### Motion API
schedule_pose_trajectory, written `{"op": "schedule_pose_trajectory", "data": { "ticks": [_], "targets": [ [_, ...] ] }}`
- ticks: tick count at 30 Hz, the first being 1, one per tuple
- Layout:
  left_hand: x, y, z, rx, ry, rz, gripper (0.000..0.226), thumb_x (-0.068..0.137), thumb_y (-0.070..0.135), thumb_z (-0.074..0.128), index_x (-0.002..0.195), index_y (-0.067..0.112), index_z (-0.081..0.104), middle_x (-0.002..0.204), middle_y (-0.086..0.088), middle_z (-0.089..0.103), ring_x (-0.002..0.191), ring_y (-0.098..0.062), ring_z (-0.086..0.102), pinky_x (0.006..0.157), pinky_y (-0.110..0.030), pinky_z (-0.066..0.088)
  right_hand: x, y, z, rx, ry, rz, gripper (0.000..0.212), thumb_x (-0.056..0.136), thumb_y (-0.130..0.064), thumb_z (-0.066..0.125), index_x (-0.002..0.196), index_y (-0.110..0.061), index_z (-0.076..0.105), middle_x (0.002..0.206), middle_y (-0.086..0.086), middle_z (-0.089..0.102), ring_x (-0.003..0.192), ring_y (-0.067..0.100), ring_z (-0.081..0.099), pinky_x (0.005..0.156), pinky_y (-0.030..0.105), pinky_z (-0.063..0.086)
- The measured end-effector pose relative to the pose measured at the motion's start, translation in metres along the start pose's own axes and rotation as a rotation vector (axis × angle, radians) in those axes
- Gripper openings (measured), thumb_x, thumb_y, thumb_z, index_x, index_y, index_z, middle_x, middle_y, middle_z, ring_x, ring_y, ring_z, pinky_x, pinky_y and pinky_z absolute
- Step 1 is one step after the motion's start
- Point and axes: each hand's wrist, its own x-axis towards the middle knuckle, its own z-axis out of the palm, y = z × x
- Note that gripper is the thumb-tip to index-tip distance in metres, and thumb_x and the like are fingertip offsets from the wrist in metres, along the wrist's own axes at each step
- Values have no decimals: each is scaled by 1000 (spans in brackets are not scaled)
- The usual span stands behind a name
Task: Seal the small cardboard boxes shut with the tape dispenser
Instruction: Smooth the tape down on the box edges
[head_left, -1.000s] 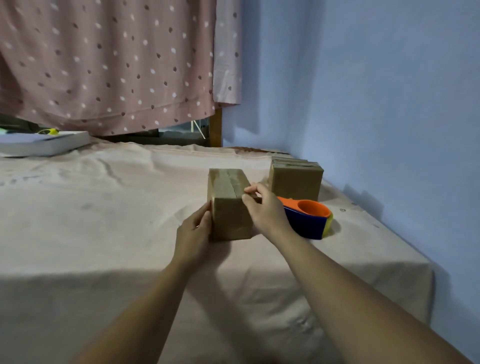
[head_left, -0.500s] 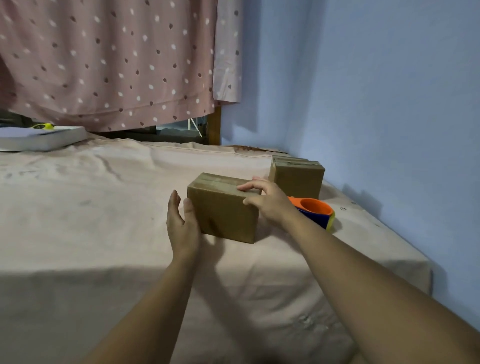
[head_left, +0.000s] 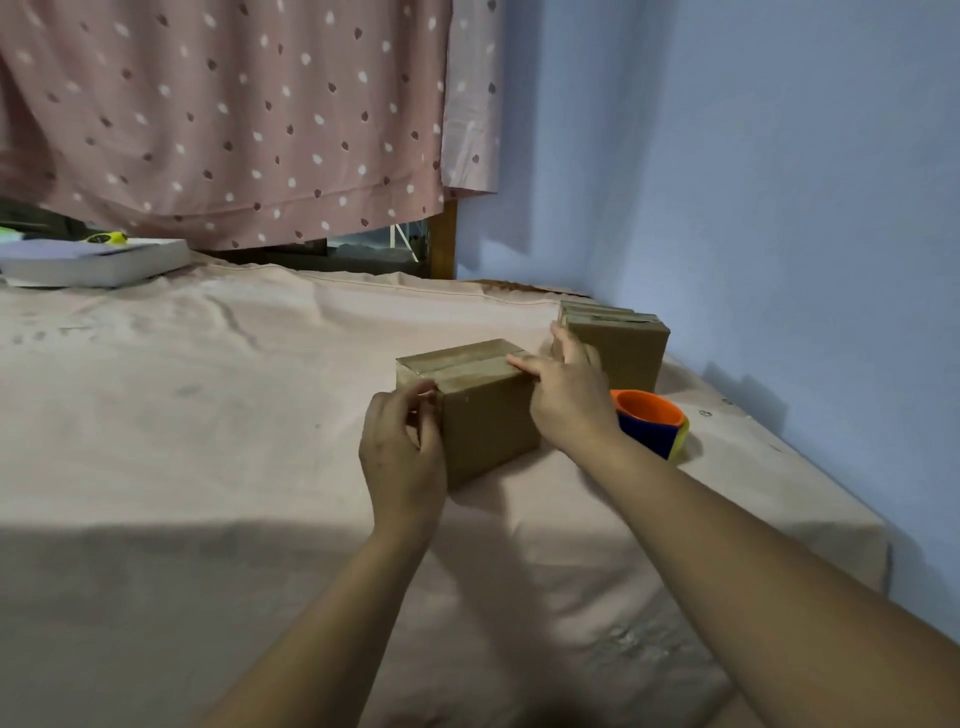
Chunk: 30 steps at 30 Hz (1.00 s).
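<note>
1. The box (head_left: 483, 415) stands mid-sheet, its taped top up and one corner towards the camera.
2. The left hand (head_left: 402, 457) has its fingers curled onto the box's upper left edge.
3. The right hand (head_left: 569, 405) cups the right end, forefinger straight along the top edge.
4. The dispenser (head_left: 652, 423) lies just right of that hand, and a second box (head_left: 623, 348) stands behind it near the wall (head_left: 779, 208).
5. The sheet (head_left: 208, 441) is open to the left and front; its right edge drops near the wall.
6. A book (head_left: 98, 260) lies far left.
</note>
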Motion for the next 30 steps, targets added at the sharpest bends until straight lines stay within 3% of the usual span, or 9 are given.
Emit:
{"op": "schedule_pose_trajectory", "data": {
  "ticks": [4, 6, 9, 14, 17, 20, 24, 27, 30],
  "targets": [
    [16, -3, 0, -25, -173, -153, 49, 88, 21, 66, 134, 31, 50, 139, 0, 38, 129, -16, 33, 107, -27, 28, -4, -16, 7, 223, 36, 38, 37, 99, -30, 40, 133, -29, 55, 153, 7, 27, 142, 26, 21, 115, 40, 22],
    [23, -4, 1, -70, -347, -219, 61, 85, 27, 70, 137, 40, 42, 150, 2, 26, 138, -12, 23, 105, -20, 22, -4, -21, 7, 390, -94, 16, 45, 99, -47, 37, 137, -26, 50, 154, 8, 28, 145, 22, 16, 114, 37, 19],
    [20, -4, 2, -50, -492, -119, 49, 85, 22, 69, 126, 42, 49, 149, 3, 30, 133, -3, 29, 90, 1, 23, -9, -21, 8, 459, -248, -38, 56, 93, -56, 42, 143, -30, 41, 158, 5, 21, 146, 22, 15, 113, 37, 21],
    [14, -8, 0, 31, -464, -14, 42, 95, 19, 54, 129, 42, 47, 144, 6, 39, 130, -8, 38, 95, -22, 36, -22, -8, 14, 676, -253, -9, 55, 90, -45, 58, 142, -39, 39, 158, -1, 21, 141, 21, 30, 109, 29, 34],
    [8, -15, -1, -258, -414, -251, 42, 102, 17, 39, 135, 43, 38, 127, 11, 53, 116, -7, 53, 96, -27, 44, -28, -1, 11, 758, -196, 92, 61, 92, -47, 52, 147, -39, 28, 154, -5, 29, 138, 18, 31, 103, 27, 35],
    [0, -20, -2, -167, -439, -375, 34, 102, 27, 40, 136, 30, 44, 119, 12, 53, 107, -6, 52, 89, -23, 40, -41, 11, 15, 819, -173, 205, 76, 89, -50, 55, 151, -37, 14, 139, -17, 35, 127, 6, 35, 102, 28, 35],
    [-6, -15, 1, 4, -378, -366, 25, 100, 25, 42, 114, 21, 62, 107, 8, 63, 101, -13, 58, 80, -23, 41, -59, 10, 26, 651, -287, 247, 56, 88, -43, 64, 137, -24, 45, 131, -11, 55, 121, 9, 50, 92, 21, 40],
    [-3, -4, 3, -136, -271, -318, 26, 100, 21, 43, 112, 26, 66, 105, 7, 67, 90, -11, 64, 83, -33, 53, -55, 0, 20, 719, -82, 189, 48, 90, -32, 63, 135, -22, 49, 114, -14, 61, 106, 1, 58, 80, 7, 40],
    [10, 18, 2, -200, -263, -158, 30, 101, 17, 41, 113, 37, 60, 110, 17, 62, 104, -10, 59, 83, -23, 47, -44, -10, 0, 898, 64, 140, 56, 93, -40, 55, 144, -27, 37, 123, -20, 52, 101, -15, 48, 81, 2, 37]
  ]
}}
